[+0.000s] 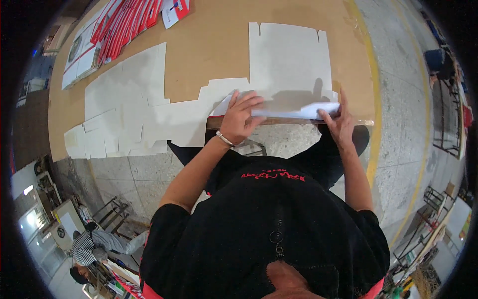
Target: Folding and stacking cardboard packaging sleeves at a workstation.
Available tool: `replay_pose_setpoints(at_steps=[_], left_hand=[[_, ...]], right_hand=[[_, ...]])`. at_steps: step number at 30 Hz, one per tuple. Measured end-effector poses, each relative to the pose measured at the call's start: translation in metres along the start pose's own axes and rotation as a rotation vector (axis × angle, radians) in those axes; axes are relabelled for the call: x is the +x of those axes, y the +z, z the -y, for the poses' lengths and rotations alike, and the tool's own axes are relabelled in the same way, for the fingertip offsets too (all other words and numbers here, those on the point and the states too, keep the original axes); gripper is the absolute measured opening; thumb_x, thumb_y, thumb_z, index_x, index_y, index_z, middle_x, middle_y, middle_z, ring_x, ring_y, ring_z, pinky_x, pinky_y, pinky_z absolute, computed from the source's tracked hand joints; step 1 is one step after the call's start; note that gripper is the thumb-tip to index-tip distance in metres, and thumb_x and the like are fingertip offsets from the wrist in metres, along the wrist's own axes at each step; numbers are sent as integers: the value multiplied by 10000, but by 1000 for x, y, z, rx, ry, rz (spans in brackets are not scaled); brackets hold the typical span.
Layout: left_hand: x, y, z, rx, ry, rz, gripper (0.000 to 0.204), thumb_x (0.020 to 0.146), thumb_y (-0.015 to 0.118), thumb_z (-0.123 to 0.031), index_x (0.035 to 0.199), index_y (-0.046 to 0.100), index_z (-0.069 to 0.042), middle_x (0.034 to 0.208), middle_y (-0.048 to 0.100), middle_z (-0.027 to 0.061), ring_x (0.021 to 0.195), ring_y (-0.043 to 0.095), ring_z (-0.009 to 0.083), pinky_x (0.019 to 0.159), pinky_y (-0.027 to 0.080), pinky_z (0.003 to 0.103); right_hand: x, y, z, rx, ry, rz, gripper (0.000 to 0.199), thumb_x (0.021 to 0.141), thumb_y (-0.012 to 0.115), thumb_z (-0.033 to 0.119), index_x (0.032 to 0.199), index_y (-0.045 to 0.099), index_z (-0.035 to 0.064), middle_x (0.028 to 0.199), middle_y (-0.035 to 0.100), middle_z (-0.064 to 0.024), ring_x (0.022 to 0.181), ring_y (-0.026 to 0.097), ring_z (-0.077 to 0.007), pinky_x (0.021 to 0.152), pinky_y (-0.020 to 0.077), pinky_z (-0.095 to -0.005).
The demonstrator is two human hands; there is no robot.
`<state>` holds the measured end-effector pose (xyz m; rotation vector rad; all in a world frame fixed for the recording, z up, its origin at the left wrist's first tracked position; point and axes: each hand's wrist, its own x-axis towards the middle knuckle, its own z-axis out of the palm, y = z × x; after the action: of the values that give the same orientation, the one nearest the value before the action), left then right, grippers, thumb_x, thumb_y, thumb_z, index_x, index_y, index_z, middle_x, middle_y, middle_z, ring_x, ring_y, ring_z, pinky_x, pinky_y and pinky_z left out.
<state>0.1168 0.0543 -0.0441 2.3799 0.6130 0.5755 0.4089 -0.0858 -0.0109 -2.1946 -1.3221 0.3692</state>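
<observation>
Left hand (240, 117) was half-spread, palm down, fingers lying over the near part of a white card blank (291, 60). Right hand (338, 119) had its index pointing away from me and thumb against the end of the raised white flap (284, 112); couldn't tell if it actually gripped. Flap was motion-blurred, standing between both hands along the surface (199, 55) front edge. Blank lay beyond it, two slots in its far edge.

Writing: red lettering on my black shirt (274, 209). Printed red-and-white cards (132, 25) fanned at far left, print too small to make out. Blanks' upward faces looked plain white.

Edges: overlapping white sheets (119, 99) on my left reached the front edge, partly past it. Open room: bare tan strip right of the blank, bigger tan patch between blank and sheets, mostly toward the far side.
</observation>
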Motion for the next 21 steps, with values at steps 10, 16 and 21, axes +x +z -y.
replay_pose_setpoints(at_steps=[10, 16, 21], left_hand=[[28, 34, -11, 511, -135, -65, 402, 845, 614, -237, 1214, 584, -80, 1442, 413, -23, 1392, 278, 255, 1075, 66, 664], [46, 43, -46, 323, -15, 267, 988, 762, 621, -556, 1438, 228, 48, 1542, 181, 177, 1449, 88, 315, 1094, 6, 662], [46, 89, -78, 370, 266, 331, 792, 797, 587, -399, 1415, 333, 26, 1540, 212, 158, 1451, 108, 299, 1136, 11, 592]], right_hand=[[-26, 23, 6, 323, 211, -385, 866, 771, 775, 110, 1451, 245, 26, 1278, 435, -151, 1020, 553, -245, 840, 487, -346], [-102, 63, 35, 940, 454, -208, 665, 893, 646, 153, 1431, 280, 15, 1347, 431, -140, 1189, 470, -230, 968, 405, -360], [-100, 78, 30, 1336, 843, 79, 327, 964, 548, 341, 1025, 632, 31, 861, 654, -30, 791, 610, -148, 729, 484, -297]])
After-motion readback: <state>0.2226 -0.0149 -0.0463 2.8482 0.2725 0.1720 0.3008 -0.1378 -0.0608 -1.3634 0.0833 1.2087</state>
